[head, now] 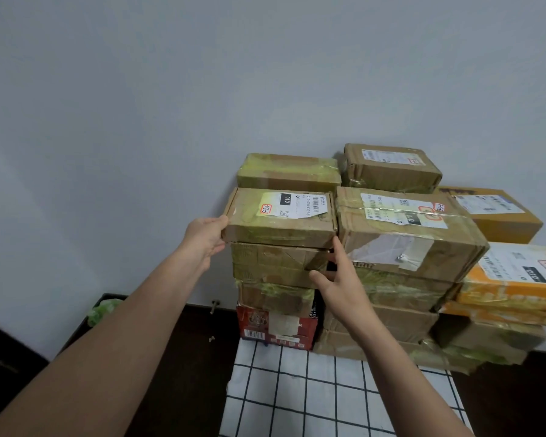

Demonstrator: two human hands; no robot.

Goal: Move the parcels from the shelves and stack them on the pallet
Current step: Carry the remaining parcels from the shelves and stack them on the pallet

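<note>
Grey wall, dark floor, checked cloth [297, 392] under the stack [391, 316]. Top box [279, 216] lay on the left column, touching the big box [407, 238] to its right. Left hand [206, 239] pressed flat on its left end; right hand [339, 279], fingers straight, touched its right front corner. Judged: being squared; best kept flush, no overhang at left. Free room left and above only.

- The left hand [206, 238] presses on the left end of a small brown cardboard parcel with a white label [279, 220], topmost on a stack [275, 298].
- The right hand [336, 279] touches its lower right corner.
- The stack stands on a white, dark-gridded cloth [297, 389].
</note>
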